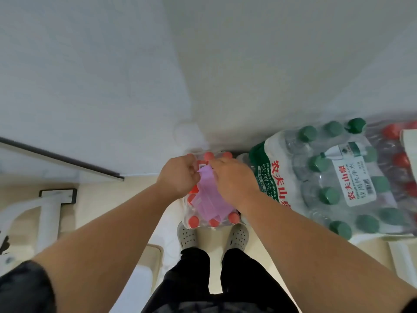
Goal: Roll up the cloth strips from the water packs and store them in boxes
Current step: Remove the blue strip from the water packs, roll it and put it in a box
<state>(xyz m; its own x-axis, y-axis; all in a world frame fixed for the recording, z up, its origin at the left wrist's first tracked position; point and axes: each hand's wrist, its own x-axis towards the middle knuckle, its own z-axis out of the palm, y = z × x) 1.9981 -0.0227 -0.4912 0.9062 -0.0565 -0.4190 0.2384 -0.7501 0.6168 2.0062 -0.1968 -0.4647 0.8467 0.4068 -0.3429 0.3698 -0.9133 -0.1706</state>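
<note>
A purple cloth strip (208, 199) lies over a shrink-wrapped water pack with red caps (194, 221) that stands on the floor in front of my feet. My left hand (178, 175) and my right hand (232, 177) both pinch the strip's upper end, close together above the pack. The strip's lower part hangs down across the red caps. To the right sits a larger water pack with green caps (327, 177), wrapped in clear plastic with a white label.
A white wall fills the upper view. More red-capped bottles (399, 159) lie at the far right beside a white box edge (409, 141). A white stand (48, 213) is at the left. My grey perforated shoes (187, 236) stand on the pale floor.
</note>
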